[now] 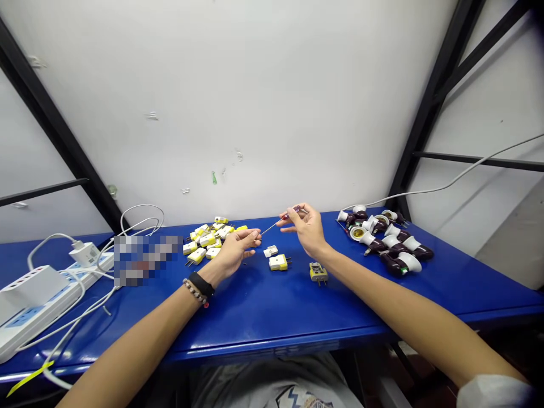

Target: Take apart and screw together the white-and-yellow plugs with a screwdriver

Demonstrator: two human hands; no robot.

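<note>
My right hand (pixel 309 228) grips a screwdriver (pixel 271 228) by its dark red handle, with the thin metal shaft slanting down to the left. At the shaft's tip, the fingertips of my left hand (pixel 234 249) are pinched together; whatever is between them is too small to make out. Below and between the hands lie a white-and-yellow plug (pixel 278 262) and a small white plug part (pixel 271 251). Near my right wrist rests an opened plug half (pixel 318 272), its inside showing and its prongs toward me.
Behind my left hand is a pile of white-and-yellow plugs (pixel 208 240). Several dark-and-white lamp holders (pixel 395 246) lie on the right of the blue table (pixel 255 317). A white power strip (pixel 46 309) with loose cables stands at left. A blurred patch hides something beside it.
</note>
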